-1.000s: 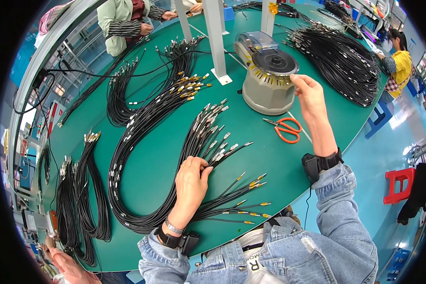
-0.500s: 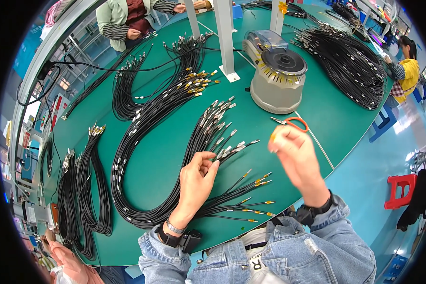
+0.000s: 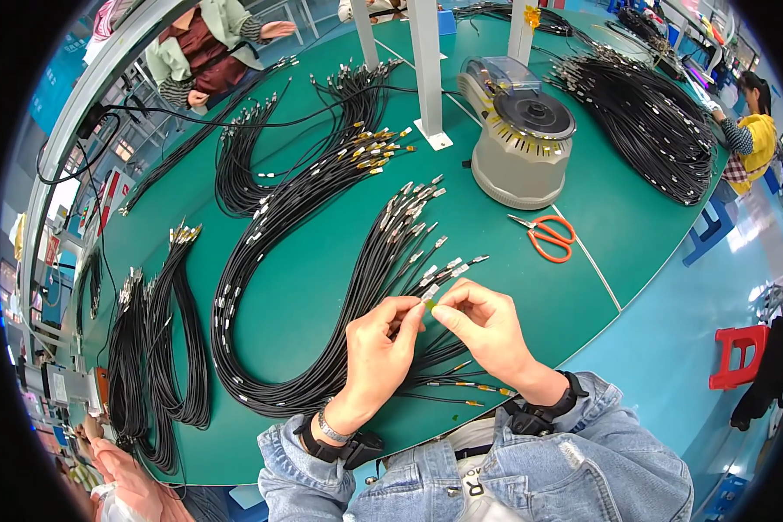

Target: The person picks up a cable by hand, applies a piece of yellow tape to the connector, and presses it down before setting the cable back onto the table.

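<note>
My left hand [image 3: 378, 352] is closed in a pinch at the free ends of a bundle of black cables [image 3: 322, 370], seemingly on one cable; its fingers hide most of the grip. Touching close beside it, my right hand [image 3: 487, 335] pinches a small piece of yellow tape [image 3: 431, 304] between thumb and forefinger. White-tipped cable ends [image 3: 444, 271] fan out just beyond the fingertips. Below my hands, several cable ends with yellow wraps [image 3: 474, 385] spread toward the table's near edge.
Orange-handled scissors [image 3: 550, 239] lie beside a grey round tape dispenser [image 3: 524, 148] bearing yellow strips. A metal post [image 3: 426, 78] rises from the green table [image 3: 513, 296]. More cable bundles [image 3: 639, 126] lie at the far right and left. Co-workers [image 3: 209, 52] are around the table; a red stool [image 3: 739, 357] stands right.
My right hand has come left and down from near the scissors to meet my left hand, bringing the yellow tape. My left hand has shifted slightly right. The scissors now show fully.
</note>
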